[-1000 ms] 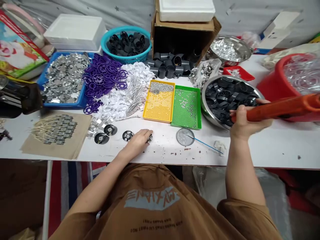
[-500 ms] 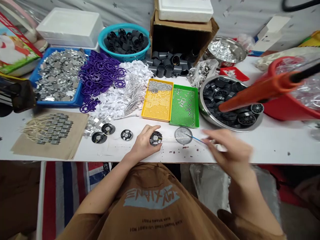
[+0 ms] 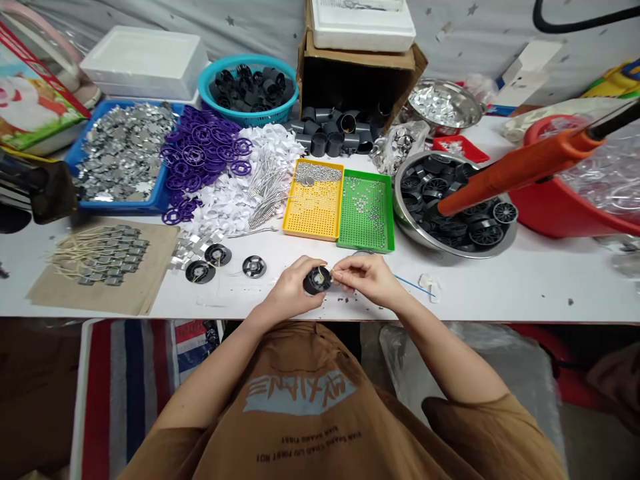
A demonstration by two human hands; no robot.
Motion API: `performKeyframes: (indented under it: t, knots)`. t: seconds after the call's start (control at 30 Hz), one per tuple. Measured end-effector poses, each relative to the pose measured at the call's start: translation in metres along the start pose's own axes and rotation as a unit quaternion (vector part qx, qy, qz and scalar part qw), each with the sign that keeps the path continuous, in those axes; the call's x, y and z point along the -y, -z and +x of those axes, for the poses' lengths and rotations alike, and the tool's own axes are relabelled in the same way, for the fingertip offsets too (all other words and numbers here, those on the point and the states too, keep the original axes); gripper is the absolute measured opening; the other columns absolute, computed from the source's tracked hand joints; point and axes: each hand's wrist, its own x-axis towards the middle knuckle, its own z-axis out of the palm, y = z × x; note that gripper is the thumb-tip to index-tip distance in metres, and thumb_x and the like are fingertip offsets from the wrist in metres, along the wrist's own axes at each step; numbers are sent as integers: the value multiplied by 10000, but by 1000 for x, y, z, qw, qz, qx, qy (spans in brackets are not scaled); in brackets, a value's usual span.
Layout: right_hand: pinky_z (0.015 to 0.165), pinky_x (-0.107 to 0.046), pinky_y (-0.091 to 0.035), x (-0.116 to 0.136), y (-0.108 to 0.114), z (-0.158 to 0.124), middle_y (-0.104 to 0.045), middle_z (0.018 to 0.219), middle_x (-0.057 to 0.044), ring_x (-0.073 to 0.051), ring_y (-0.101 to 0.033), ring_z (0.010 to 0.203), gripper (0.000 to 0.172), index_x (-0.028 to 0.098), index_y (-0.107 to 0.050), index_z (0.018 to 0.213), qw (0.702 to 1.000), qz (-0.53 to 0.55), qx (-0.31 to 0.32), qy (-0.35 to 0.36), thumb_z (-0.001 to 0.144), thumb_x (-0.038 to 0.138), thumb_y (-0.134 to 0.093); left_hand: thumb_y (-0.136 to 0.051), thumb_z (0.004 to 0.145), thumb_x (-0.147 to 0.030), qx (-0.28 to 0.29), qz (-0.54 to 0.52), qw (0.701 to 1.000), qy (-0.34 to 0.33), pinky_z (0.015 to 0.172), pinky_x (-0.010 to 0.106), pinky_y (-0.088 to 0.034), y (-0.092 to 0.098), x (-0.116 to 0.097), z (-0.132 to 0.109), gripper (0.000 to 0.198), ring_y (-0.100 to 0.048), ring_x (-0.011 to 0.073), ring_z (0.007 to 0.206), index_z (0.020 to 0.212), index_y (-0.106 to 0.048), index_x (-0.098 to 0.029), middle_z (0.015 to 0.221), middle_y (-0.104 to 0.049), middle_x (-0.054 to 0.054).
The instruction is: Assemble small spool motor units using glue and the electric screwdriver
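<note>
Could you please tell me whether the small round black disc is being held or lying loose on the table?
Held: the left hand wraps around the round black disc, and the right hand's fingertips meet it from the other side.

We've got a black wheel [image 3: 317,281], a yellow tray [image 3: 313,213] beside a green one [image 3: 365,223], purple plastic rings [image 3: 200,153], a teal basket [image 3: 250,119], and a red, white and blue striped tarp [image 3: 125,400].

A loose tan-brown short-sleeved T-shirt [image 3: 300,437] fills the lower centre of the frame, with a pale blue print [image 3: 300,393] and small dark lettering beneath it. Its sleeves [image 3: 465,420] leave the forearms, left hand [image 3: 293,290] and right hand [image 3: 365,280] bare.
</note>
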Motion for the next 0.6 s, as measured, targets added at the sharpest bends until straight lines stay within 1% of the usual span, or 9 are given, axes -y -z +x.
performKeyframes:
  t: [0.07,0.17,0.33,0.4,0.47,0.53,0.6]
  knots:
    - [451,-218,-447,-6,-5,6,-663,635,-20,-101,-555,485,303,148,-692,787,998,57,14,-24,757,449,-712,-648,672,-118,6,-19,1000,4,876,320,-488,-1,1,0,479,-603,199,987,1137,-560,-193,1049,-608,56]
    - [444,-209,-449,-15,-9,9,-649,607,-9,-92,-545,474,312,144,-689,777,993,105,19,-47,723,446,-745,-653,665,-125,7,-36,999,9,869,320,-492,-3,2,1,481,-610,201,978,1133,-565,-187,1055,-616,63]
    - [439,-214,-456,-23,-9,5,-647,612,-13,-102,-554,478,329,148,-675,778,990,123,16,-60,708,458,-759,-668,674,-136,1,-36,999,6,889,319,-484,-6,3,2,481,-603,197,994,1139,-565,-200,1062,-611,56]
    - [450,-216,-452,-24,-5,2,-640,621,-10,-102,-551,486,313,152,-678,797,993,103,24,-48,740,454,-735,-681,673,-142,2,-37,999,6,877,314,-486,-7,3,3,495,-603,197,990,1150,-565,-208,1055,-609,52]
    - [472,-215,-444,-23,0,1,-633,637,-5,-100,-547,506,289,155,-685,825,996,69,46,-26,789,442,-695,-691,669,-147,9,-42,999,7,859,306,-491,-6,3,4,518,-605,197,985,1167,-565,-213,1052,-610,52]
    - [509,-219,-441,-21,6,1,-629,652,-5,-103,-548,538,271,155,-695,849,997,27,70,10,832,423,-656,-694,669,-147,21,-54,998,6,854,297,-494,-5,2,5,542,-607,196,988,1191,-563,-212,1069,-613,57]
    - [591,-238,-460,-19,10,3,-649,706,-20,-119,-579,622,247,157,-706,862,994,-17,83,62,864,392,-629,-688,671,-142,35,-66,997,6,868,293,-490,-3,1,6,544,-608,193,994,1197,-566,-209,1088,-620,60]
